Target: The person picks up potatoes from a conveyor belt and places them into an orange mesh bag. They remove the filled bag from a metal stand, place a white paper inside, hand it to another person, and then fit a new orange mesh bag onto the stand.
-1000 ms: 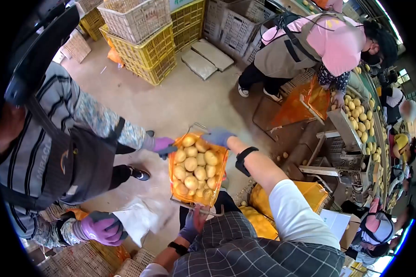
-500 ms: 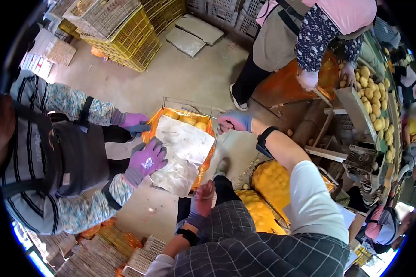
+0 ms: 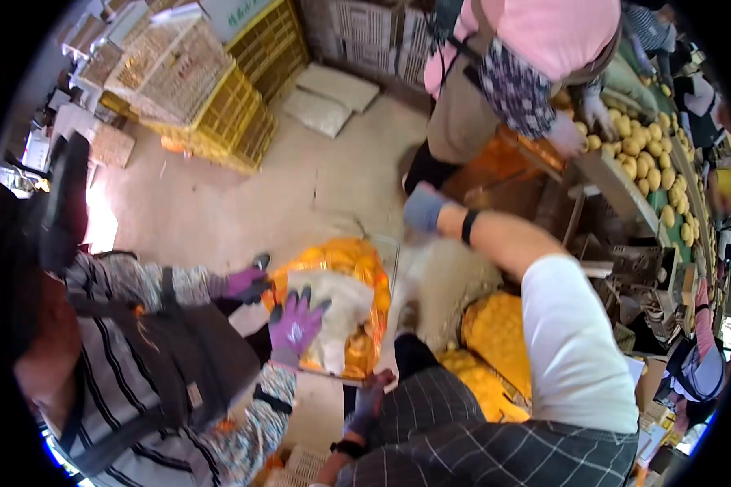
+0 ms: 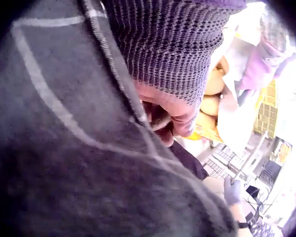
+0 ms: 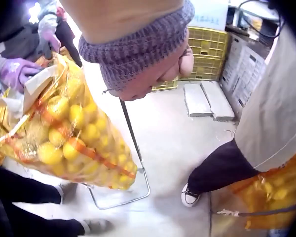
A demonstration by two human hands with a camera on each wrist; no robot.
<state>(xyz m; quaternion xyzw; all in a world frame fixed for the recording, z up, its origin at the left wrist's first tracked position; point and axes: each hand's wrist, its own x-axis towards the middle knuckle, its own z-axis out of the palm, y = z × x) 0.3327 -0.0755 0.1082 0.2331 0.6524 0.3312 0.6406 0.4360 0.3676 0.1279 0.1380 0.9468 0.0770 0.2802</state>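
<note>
An orange mesh bag [image 3: 369, 280] packed with potatoes [image 5: 76, 116] stands in a thin metal frame [image 3: 393, 264] in front of me. A white sheet [image 3: 333, 300] covers most of its top. The person opposite rests a purple-gloved hand [image 3: 296, 325] flat on that sheet; their other glove [image 3: 244, 284] is at the bag's far-left edge. My right hand [image 3: 424, 209], blurred, is out to the right of the bag and frame, fingers loosely curled [image 5: 150, 79]. My left hand [image 3: 371, 398] hangs loosely curled by my checked apron [image 4: 64, 148], close to the frame's near end, holding nothing visible.
Filled yellow bags [image 3: 495, 333] stand by my right leg. A person in pink [image 3: 556, 36] bends over a sorting line heaped with potatoes [image 3: 646, 150]. Stacked yellow crates [image 3: 235, 122] and flat slabs [image 3: 329, 97] lie at the back.
The other person has brought the white sheet from the side and laid it over the potatoes. My right hand has left the bag's edge and swung right; my left has let go of the frame.
</note>
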